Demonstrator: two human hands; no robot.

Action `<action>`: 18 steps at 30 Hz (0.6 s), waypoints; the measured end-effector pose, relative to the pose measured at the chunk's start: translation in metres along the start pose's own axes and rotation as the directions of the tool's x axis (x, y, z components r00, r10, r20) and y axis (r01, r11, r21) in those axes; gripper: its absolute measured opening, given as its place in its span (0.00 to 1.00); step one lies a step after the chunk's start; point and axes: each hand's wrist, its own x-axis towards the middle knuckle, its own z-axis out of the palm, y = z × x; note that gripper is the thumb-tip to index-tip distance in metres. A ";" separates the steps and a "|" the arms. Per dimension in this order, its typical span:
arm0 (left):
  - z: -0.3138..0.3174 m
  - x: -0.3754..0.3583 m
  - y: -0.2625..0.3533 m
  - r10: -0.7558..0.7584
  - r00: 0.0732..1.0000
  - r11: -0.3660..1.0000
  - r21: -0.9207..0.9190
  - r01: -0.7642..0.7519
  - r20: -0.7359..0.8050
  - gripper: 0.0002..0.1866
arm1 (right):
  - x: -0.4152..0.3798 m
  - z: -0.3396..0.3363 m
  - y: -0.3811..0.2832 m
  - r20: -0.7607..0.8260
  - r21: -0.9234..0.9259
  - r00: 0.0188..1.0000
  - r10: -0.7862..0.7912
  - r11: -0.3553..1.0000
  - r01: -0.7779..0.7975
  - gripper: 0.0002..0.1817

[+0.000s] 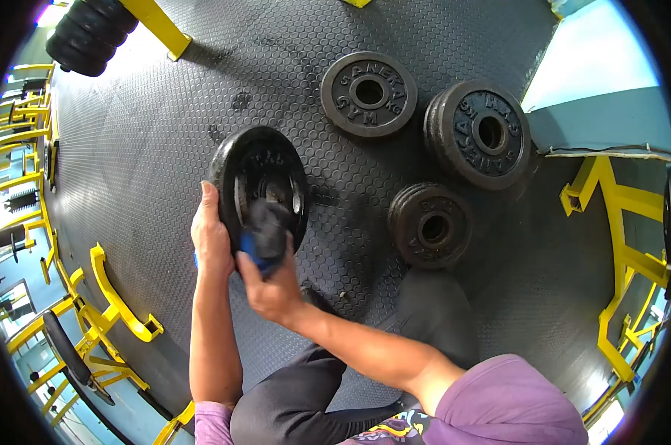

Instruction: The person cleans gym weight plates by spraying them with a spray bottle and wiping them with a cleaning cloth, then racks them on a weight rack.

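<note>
My left hand grips the left edge of a black weight plate, which stands tilted up above the floor. In my right hand is a dark cloth with a blue part near my fingers, pressed against the lower face of the plate and blurred. The cloth covers part of the plate's centre. To the right of the plate, a stack of worn plates lies on the floor near my knee. A single lettered plate and another stack of lettered plates lie farther off.
Black textured rubber flooring spreads around me. Yellow gym frames stand at the right, and more yellow equipment stands at the left. A yellow post with black weights is at the upper left. My bent legs are below.
</note>
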 end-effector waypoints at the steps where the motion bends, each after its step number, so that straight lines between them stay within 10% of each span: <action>1: 0.003 -0.004 0.003 -0.019 1.000 1.000 0.008 0.019 0.005 0.29 | 0.017 0.007 -0.003 -0.028 -0.050 0.988 -0.151 0.988 0.150 0.26; 8: -0.014 0.001 -0.023 -0.043 0.994 0.973 -0.223 0.065 0.103 0.31 | 0.078 -0.050 -0.041 0.189 0.321 0.966 -0.173 0.941 0.106 0.16; 10: -0.011 -0.006 -0.022 -0.035 0.987 0.917 -0.388 0.095 0.158 0.36 | 0.090 -0.059 -0.068 0.342 -0.137 0.726 -0.597 0.732 0.667 0.15; 12: -0.020 -0.008 -0.025 0.031 0.932 0.892 -0.430 0.137 0.360 0.42 | 0.067 -0.037 -0.058 0.241 0.018 0.890 -0.387 0.919 0.395 0.25; 14: -0.011 -0.014 -0.029 0.101 0.964 0.799 -0.597 0.069 0.246 0.41 | 0.088 -0.036 -0.053 0.727 -0.322 0.530 -0.436 0.466 0.824 0.29; 15: -0.026 -0.007 -0.045 0.128 0.936 0.801 -0.591 0.097 0.327 0.42 | 0.108 -0.028 -0.043 0.706 -0.227 0.476 -0.524 0.469 0.853 0.29; 16: -0.006 -0.010 -0.038 0.083 0.996 0.829 -0.557 -0.045 0.043 0.43 | 0.126 -0.018 -0.051 0.725 -0.255 0.470 -0.503 0.438 0.862 0.26; 18: -0.012 -0.005 -0.033 0.126 0.979 0.961 -0.263 -0.080 0.162 0.41 | 0.172 0.002 -0.033 0.621 -0.297 0.552 -0.556 0.486 0.822 0.22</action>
